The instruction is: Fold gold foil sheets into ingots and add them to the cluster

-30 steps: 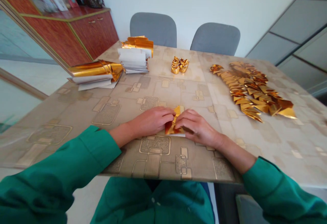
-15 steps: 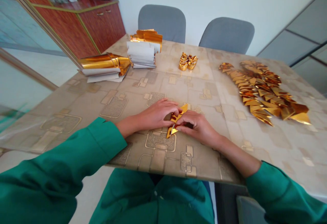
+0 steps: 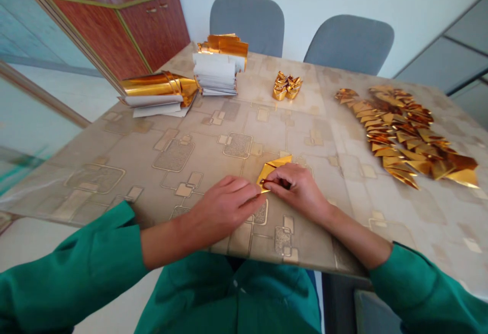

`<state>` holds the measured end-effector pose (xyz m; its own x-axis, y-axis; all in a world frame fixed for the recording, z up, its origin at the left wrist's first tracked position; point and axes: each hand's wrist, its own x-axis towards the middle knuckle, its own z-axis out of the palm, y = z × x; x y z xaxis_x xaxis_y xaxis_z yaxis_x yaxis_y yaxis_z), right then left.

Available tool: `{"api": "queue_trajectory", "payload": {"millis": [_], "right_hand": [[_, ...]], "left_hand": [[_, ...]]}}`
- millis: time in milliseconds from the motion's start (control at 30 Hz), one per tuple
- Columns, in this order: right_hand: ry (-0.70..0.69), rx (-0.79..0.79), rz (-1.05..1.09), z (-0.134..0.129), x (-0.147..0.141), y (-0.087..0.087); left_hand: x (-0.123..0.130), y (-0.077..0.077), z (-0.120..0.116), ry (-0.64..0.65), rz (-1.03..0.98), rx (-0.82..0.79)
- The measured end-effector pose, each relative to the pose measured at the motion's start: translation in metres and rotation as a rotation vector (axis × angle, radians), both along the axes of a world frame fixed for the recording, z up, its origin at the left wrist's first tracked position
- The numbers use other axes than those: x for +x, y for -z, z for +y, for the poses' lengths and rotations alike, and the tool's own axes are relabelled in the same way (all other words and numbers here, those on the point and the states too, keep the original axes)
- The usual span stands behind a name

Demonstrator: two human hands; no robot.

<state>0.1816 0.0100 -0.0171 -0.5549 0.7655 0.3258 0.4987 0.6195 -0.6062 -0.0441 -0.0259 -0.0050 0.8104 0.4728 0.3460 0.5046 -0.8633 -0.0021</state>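
Observation:
A folded sheet of gold foil paper lies on the patterned tablecloth near the table's front edge. My right hand pinches its near right part between thumb and fingers. From the left, my left hand closes its fingertips on the near corner of the same paper. The back of the left hand hides its thumb and some of the corner. The paper's far end shows a crease and a pointed tip beyond my right fingers.
Many folded gold pieces lie in overlapping rows at the right. Shaped gold foil pieces stand at the back middle. Stacked gold-and-white sheets and a curled gold bundle sit at the back left. Two grey chairs stand beyond.
My left hand has moved from the paper's upper left side down to its near corner. The right hand keeps its pinch. The view has shifted slightly.

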Motion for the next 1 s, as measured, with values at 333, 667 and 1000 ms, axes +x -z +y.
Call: {"api": "queue_trajectory", "payload": {"millis": [333,667,1000], "right_hand": [[0.066,0.064,-0.209,-0.003,-0.003,0.004],[0.121,0.093,-0.277,-0.003,-0.004,0.004],[0.157,0.128,-0.300,-0.003,-0.007,0.005]], "left_hand": [[-0.001,0.012,-0.013,-0.101,0.074,-0.002],[-0.001,0.012,-0.014,-0.095,0.042,-0.001],[-0.002,0.009,-0.013,-0.055,0.039,0.039]]}}
